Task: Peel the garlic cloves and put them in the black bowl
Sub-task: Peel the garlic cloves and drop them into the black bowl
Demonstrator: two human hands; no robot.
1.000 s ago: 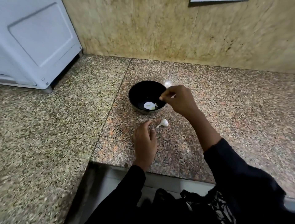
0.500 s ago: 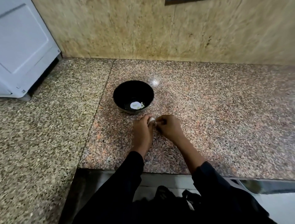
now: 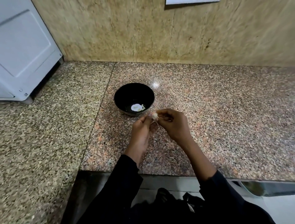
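1. Round, glossy black bowl (image 3: 134, 98) standing upright on the speckled pink-brown granite countertop (image 3: 207, 121), just beyond the two hands.
2. Inside it, on the bottom: one pale white peeled garlic clove (image 3: 135, 107), with a smaller pale sliver (image 3: 143, 106) touching its right side.
3. Small whitish garlic clove with papery skin (image 3: 154, 115) held above the counter, just beside the bowl's near right rim, between both hands.
4. Left hand (image 3: 142, 129) curled round that clove from below, fingertips pinching it.
5. Right hand (image 3: 174, 123) curled, thumb and fingers pinching at the clove's right side; thin strip of skin hanging below the clove.
6. Hard to tell how much skin remains on the clove: small, blurred, partly covered by fingers.
7. Black sleeves (image 3: 223, 191) covering both forearms; dark clothing filling the bottom edge, cut off by the frame.
8. Small bright spot (image 3: 156, 84) on the counter behind the bowl's right rim: glare or a scrap of skin, cannot tell which.
9. Grey-beige speckled granite slab (image 3: 39, 135) adjoining on the left, seam running between the two.
10. White appliance with panelled side (image 3: 24, 52) at upper left, cut off by the frame.
11. Mottled tan stone wall (image 3: 143, 32) behind the counter; pale rectangular edge (image 3: 191, 1) at the top, mostly out of view.
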